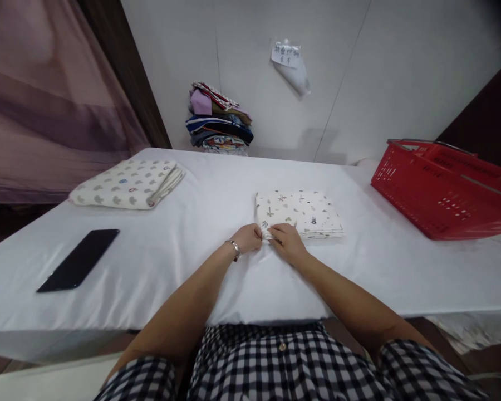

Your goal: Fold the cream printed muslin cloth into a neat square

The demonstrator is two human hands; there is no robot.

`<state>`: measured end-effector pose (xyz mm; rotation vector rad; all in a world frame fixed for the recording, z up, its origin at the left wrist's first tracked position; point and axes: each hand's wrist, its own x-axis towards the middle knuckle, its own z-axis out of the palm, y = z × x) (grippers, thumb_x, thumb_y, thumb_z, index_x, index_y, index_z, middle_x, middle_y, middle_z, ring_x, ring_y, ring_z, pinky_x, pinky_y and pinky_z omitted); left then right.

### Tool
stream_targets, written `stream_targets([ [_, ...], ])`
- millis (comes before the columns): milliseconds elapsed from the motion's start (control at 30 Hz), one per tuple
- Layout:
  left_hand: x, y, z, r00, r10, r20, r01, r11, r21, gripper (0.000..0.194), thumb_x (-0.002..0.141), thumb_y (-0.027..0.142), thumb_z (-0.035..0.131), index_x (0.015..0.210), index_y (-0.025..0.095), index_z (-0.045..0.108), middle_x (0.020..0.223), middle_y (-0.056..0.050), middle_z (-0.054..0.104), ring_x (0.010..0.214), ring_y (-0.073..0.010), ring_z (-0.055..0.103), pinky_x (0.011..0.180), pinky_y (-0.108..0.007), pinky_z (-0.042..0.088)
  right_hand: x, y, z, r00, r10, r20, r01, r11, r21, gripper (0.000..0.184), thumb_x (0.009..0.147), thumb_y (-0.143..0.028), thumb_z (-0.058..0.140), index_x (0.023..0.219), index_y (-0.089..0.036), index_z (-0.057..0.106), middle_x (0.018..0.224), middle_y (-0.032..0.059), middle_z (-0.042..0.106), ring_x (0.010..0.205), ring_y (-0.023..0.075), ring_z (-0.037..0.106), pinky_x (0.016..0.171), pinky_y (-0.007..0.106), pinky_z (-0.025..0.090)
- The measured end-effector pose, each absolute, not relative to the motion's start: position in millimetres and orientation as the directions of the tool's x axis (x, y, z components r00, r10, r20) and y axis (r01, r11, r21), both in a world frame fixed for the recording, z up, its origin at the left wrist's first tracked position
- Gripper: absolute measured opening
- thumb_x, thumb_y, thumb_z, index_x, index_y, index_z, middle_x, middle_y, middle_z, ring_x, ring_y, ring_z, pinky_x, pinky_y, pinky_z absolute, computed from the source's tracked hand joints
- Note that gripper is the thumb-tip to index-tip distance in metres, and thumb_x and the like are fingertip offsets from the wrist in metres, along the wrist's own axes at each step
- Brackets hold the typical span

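Observation:
A white folded cloth [303, 211] with small grey and brown prints lies flat on the white-covered table. At its near left corner, my left hand [249, 238] is closed with the fingers pinched on the cloth's edge; a silver watch or bracelet circles that wrist. Right beside it, my right hand [287, 241] has its fingers bent over the same corner, gripping the folded layers. The fingertips of both hands are partly hidden against the fabric. Layered folds show along the near edge, to the right of my right hand.
Another folded cloth [127, 184] with grey mushroom-like prints lies at the left. In front of it rests a flat black slab [81, 260], like a phone or tablet. A red plastic basket [446, 192] stands at the right. Behind the table is a stack of folded fabrics [220, 120].

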<state>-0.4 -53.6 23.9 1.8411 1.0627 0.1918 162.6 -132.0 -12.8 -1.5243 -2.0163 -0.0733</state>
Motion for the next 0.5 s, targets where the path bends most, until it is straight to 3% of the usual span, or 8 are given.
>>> stream_targets([
  [133,-3,-51,26,0.594,0.723,-0.354,0.499,0.014,0.867,0.022,0.066,0.024,0.063,0.08,0.017,0.046,0.062,0.001,0.062,0.055,-0.013,0.062,0.049,-0.02,0.046,161,-132,-11,-0.161,0.861,0.482,0.895,0.334,-0.296,0.025,0.083,-0.022,0.051,0.105,-0.019,0.061,0.104,0.0085,0.06,0.096,0.0213,0.049,0.084,0.037,0.036],
  [267,0,-52,22,0.562,0.771,-0.299,0.548,-0.076,0.833,0.034,0.068,0.044,0.062,0.079,0.018,0.044,0.064,0.001,0.063,0.049,-0.0117,0.06,0.045,-0.02,0.043,160,-131,-11,-0.157,0.869,0.47,0.904,0.318,-0.286,0.026,0.082,-0.022,0.053,0.106,-0.018,0.06,0.104,0.0087,0.059,0.098,0.0212,0.049,0.084,0.036,0.036],
  [367,3,-53,19,0.556,0.8,-0.226,0.592,-0.19,0.783,0.034,0.069,0.046,0.061,0.078,0.02,0.042,0.06,0.003,0.061,0.045,-0.0101,0.057,0.045,-0.019,0.041,159,-131,-10,-0.17,0.875,0.454,0.909,0.317,-0.27,0.028,0.084,-0.025,0.05,0.11,-0.018,0.057,0.107,0.0096,0.059,0.1,0.0212,0.048,0.086,0.037,0.035],
  [500,4,-54,21,0.538,0.801,-0.262,0.615,-0.161,0.772,0.029,0.071,0.042,0.059,0.077,0.02,0.042,0.061,0.003,0.062,0.044,-0.0096,0.057,0.044,-0.019,0.04,165,-140,-1,-0.231,0.878,0.419,0.914,0.344,-0.216,0.034,0.087,-0.025,0.046,0.12,-0.017,0.049,0.116,0.0101,0.056,0.108,0.0202,0.046,0.094,0.038,0.032],
])
